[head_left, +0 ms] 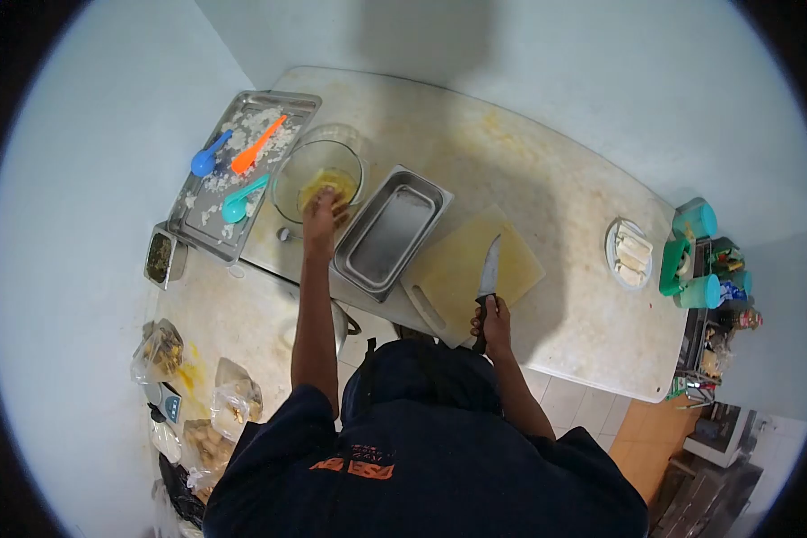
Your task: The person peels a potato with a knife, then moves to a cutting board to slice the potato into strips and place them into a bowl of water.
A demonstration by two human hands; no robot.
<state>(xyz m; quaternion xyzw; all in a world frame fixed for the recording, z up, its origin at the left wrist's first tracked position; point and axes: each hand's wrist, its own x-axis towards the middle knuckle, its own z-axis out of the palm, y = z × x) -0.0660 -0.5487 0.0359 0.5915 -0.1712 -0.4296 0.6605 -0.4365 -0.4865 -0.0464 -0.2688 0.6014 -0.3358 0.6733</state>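
Note:
My right hand (495,325) is wrapped round the black handle of a knife (490,271), whose blade lies over a yellowish cutting board (511,238) and points away from me. My left hand (325,213) reaches over the near part of a clear glass bowl (307,163) with something yellow (334,180) in its bottom. The left fingers are partly spread at the yellow matter; whether they grip any of it is too small to tell. Between the bowl and the board stands a rectangular steel pan (388,238) with nothing visible in it.
At the left, a metal tray (208,211) bears white bits and blue, orange and teal scoops. A small container (160,257) with dark contents and several plastic bags (235,394) are nearer. To the right are a plate (622,271) with white pieces and teal-lidded tubs (696,219).

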